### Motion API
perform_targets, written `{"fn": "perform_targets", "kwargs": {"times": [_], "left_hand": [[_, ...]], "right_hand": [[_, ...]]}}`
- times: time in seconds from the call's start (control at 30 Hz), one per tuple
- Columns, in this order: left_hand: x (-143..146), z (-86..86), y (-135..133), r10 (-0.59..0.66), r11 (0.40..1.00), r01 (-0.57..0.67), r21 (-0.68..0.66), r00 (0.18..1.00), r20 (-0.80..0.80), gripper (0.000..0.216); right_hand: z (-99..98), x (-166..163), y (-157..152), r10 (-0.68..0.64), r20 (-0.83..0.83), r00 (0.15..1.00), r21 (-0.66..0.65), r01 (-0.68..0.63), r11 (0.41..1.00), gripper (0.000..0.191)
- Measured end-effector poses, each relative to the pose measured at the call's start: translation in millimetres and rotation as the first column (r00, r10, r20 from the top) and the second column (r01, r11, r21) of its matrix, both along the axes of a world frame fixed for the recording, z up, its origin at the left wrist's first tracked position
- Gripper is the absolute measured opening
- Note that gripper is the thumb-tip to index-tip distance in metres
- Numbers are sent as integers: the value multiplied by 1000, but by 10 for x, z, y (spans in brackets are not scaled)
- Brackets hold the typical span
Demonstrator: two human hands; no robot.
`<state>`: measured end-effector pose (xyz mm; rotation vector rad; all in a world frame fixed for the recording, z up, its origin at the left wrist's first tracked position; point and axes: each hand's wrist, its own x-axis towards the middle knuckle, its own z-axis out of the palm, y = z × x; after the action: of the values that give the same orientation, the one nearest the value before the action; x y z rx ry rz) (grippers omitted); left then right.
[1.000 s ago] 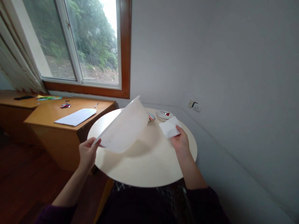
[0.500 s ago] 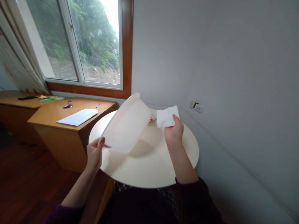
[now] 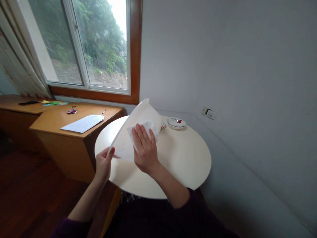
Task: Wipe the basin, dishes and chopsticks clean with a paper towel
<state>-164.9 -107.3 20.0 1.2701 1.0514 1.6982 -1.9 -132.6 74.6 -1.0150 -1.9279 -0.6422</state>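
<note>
A translucent white plastic basin point(image 3: 140, 111) is tilted up on its side above the round table, its outer surface facing me. At the lower left, my left hand point(image 3: 103, 164) pinches its rim between thumb and fingers. My right hand point(image 3: 146, 152) presses a white paper towel point(image 3: 149, 127) against the basin's outer surface, fingers stretched out flat over it. The towel's edges stick out around the fingers. Behind the basin's right side, a small striped object point(image 3: 163, 125) shows only in part.
The round cream table point(image 3: 190, 162) stands against the wall. On its far right sit stacked white dishes point(image 3: 176, 123) with a red pattern. A wooden desk point(image 3: 71, 135) at left bears white paper point(image 3: 83, 124), a pen point(image 3: 104, 111) and small coloured items. A power socket point(image 3: 210, 114) is on the wall.
My right hand has moved left with the paper towel, from beside the basin onto its surface. That uncovers the dishes at the back right. The left hand keeps its hold on the rim.
</note>
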Motion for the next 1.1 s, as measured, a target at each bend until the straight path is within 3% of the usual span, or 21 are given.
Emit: {"fn": "perform_targets", "kwargs": {"times": [0.27, 0.47, 0.7, 1.1], "left_hand": [[-17, -90, 15, -32, 999, 33, 34, 999, -20, 44], [-57, -170, 68, -76, 996, 76, 36, 997, -14, 46], [-118, -260, 130, -128, 991, 124, 49, 989, 79, 44], [-178, -263, 190, -53, 997, 46, 67, 994, 94, 50]], "right_hand": [[-119, -73, -76, -9, 238, 971, 12, 7, 1000, 53], [-124, -48, -76, 17, 297, 955, 18, -24, 1000, 50], [63, 27, -21, 31, 299, 954, 14, -36, 999, 49], [380, 126, 74, 14, 231, 973, -66, 2, 998, 50]]}}
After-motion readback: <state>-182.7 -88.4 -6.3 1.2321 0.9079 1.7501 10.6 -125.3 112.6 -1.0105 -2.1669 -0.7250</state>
